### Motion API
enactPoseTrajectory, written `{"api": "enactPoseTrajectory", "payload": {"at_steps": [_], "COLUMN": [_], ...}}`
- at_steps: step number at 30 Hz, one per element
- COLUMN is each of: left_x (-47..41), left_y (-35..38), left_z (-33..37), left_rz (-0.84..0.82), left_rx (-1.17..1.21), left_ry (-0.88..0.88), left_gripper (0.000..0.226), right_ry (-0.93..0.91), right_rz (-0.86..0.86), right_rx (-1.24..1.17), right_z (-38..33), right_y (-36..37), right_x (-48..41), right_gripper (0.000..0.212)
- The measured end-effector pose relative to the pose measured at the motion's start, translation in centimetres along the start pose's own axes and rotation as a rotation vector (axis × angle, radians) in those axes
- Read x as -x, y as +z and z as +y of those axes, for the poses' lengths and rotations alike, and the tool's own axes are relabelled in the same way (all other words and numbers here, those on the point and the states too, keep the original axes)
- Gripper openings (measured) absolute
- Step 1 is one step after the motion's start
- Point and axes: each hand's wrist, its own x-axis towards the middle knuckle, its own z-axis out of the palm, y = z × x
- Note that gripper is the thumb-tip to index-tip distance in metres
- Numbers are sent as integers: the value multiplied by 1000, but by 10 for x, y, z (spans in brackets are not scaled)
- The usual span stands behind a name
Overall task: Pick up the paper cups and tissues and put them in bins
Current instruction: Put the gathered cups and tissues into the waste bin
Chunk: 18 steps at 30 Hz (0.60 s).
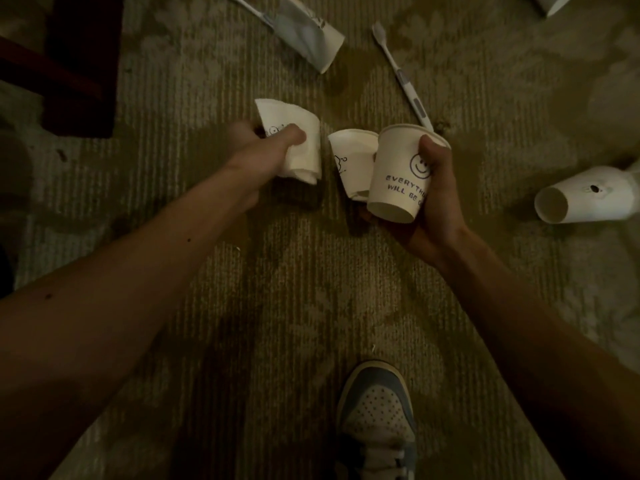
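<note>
My left hand [266, 147] grips a squashed white paper cup [298, 140] above the carpet, thumb across its side. My right hand [438, 188] holds an upright-tilted white cup with a smiley face [398, 174], thumb over its rim. A second crumpled cup [353, 161] sits wedged against that cup on its left; whether my fingers hold it is hidden. Another white cup [585, 195] lies on its side at the right. A flattened cup [308, 32] lies at the top centre. No bin is in view.
Two toothbrushes lie on the patterned carpet: one [403, 77] beyond my right hand, another [249, 8] at the top beside the flattened cup. Dark wooden furniture [69, 64] stands at the upper left. My shoe [377, 417] is at the bottom. A white object [554, 1] is cut off at the top right.
</note>
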Motion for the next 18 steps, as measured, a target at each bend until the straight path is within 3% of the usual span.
{"api": "enactPoseTrajectory", "payload": {"at_steps": [5,11,18], "left_x": [15,46,100], "left_y": [-27,-78,-134], "left_z": [5,33,79], "left_rz": [-130,-335,-307], "left_rx": [136,174,22], "left_ry": [-56,-59,108], "left_gripper": [53,19,23], "right_ry": [1,-19,-92], "right_rz": [-27,-107,-337], "right_rx": [-91,-66,113], "right_z": [2,5,-6], "right_y": [7,42,129], "right_x": [6,14,29], "right_gripper": [60,57,49]}}
